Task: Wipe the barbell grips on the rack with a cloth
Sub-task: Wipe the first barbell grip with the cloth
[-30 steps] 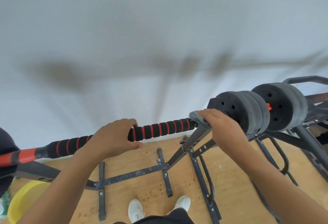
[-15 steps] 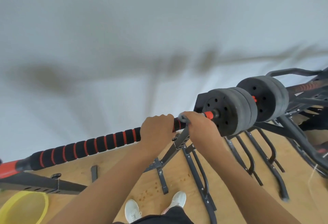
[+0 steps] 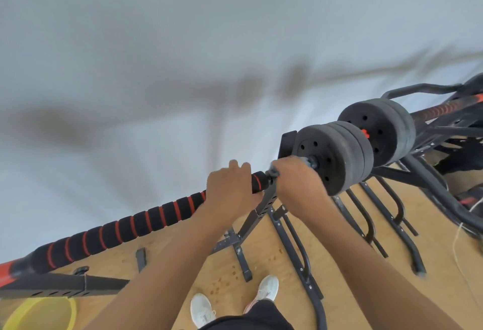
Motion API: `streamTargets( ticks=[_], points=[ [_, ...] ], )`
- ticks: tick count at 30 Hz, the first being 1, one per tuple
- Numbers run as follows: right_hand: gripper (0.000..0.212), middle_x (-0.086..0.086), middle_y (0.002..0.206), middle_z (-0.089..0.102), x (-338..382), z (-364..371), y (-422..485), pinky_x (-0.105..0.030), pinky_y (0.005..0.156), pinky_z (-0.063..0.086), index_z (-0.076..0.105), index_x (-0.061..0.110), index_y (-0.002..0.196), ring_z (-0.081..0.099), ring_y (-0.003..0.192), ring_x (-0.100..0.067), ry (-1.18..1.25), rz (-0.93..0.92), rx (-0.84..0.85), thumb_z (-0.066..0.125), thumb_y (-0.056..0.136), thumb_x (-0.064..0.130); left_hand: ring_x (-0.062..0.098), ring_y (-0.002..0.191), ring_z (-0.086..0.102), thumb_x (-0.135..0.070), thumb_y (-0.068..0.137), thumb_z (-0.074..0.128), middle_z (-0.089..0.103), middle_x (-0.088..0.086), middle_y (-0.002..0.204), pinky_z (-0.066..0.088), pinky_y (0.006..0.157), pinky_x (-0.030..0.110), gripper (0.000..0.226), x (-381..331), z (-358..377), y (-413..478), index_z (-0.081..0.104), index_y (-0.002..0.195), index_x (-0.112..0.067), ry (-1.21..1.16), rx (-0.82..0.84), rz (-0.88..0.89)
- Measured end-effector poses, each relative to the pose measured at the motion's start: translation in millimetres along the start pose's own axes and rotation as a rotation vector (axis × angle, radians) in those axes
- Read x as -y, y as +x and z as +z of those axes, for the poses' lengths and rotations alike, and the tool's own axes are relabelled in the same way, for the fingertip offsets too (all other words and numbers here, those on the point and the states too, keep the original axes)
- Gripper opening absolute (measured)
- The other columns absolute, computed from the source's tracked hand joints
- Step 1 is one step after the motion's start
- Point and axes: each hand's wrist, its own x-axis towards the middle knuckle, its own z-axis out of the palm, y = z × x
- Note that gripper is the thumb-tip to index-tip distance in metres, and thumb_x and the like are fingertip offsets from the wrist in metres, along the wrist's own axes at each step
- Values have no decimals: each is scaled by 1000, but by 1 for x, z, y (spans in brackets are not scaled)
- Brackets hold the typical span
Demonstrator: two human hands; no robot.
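Note:
A barbell lies across a dark metal rack (image 3: 257, 216), its black foam grip (image 3: 136, 224) ringed with red bands. My left hand (image 3: 230, 190) is wrapped around the right end of that grip. My right hand (image 3: 296, 182) is closed on a small grey cloth (image 3: 273, 172), pressing it on the bar between the grip's end and the black weight plates (image 3: 337, 158). Most of the cloth is hidden under my fingers.
A second set of black plates (image 3: 379, 131) and another red-banded bar (image 3: 444, 109) sit on a rack to the right. Rack legs spread over the wooden floor (image 3: 339, 264). A yellow bowl (image 3: 39, 315) lies at the lower left. A white wall stands behind.
My left hand slid right along the grip to its end, and my right hand with the cloth moved right, up against the plates. The view shifted right.

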Motion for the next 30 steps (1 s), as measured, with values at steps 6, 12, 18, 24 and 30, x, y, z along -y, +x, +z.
streamTargets(
  ticks=[6, 12, 18, 24, 30],
  points=[
    [20, -2, 93, 57, -22, -9, 13, -30, 79, 46, 59, 18, 97, 50, 78, -18, -1, -37, 106, 53, 86, 1, 20, 69, 75, -40, 97, 68, 79, 8, 88, 57, 66, 29, 34, -9, -14, 61, 68, 111, -9, -797, 687, 19],
    [27, -1, 98, 55, -49, -15, 11, -35, 90, 48, 58, 19, 122, 54, 87, -20, -148, 80, 9, 59, 96, 12, 20, 73, 77, -36, 99, 69, 80, 4, 85, 57, 65, 24, 27, -3, -8, 58, 74, 103, -9, -899, 602, -37],
    [36, -7, 114, 68, -9, 3, -31, -35, 91, 52, 65, 18, 124, 56, 95, -19, 289, -95, -198, 44, 98, 5, 22, 77, 69, -33, 97, 62, 73, -2, 83, 44, 63, 28, 18, -18, -2, 38, 68, 93, -16, -462, 202, 66],
    [30, -11, 115, 58, -39, -32, 6, -33, 96, 41, 56, 11, 128, 50, 98, -24, 106, 187, 159, 55, 98, 7, 13, 68, 47, -45, 101, 60, 66, -4, 89, 42, 63, 27, 26, -31, 29, 11, 62, 107, -20, -17, -251, 193],
    [20, 3, 92, 57, -16, 16, -12, -26, 69, 45, 62, 19, 95, 53, 79, -13, 232, -56, -241, 53, 87, 3, 18, 71, 55, -35, 94, 61, 61, -5, 83, 41, 64, 30, 16, -30, 11, 18, 60, 98, -20, -190, -130, 58]
  ],
)
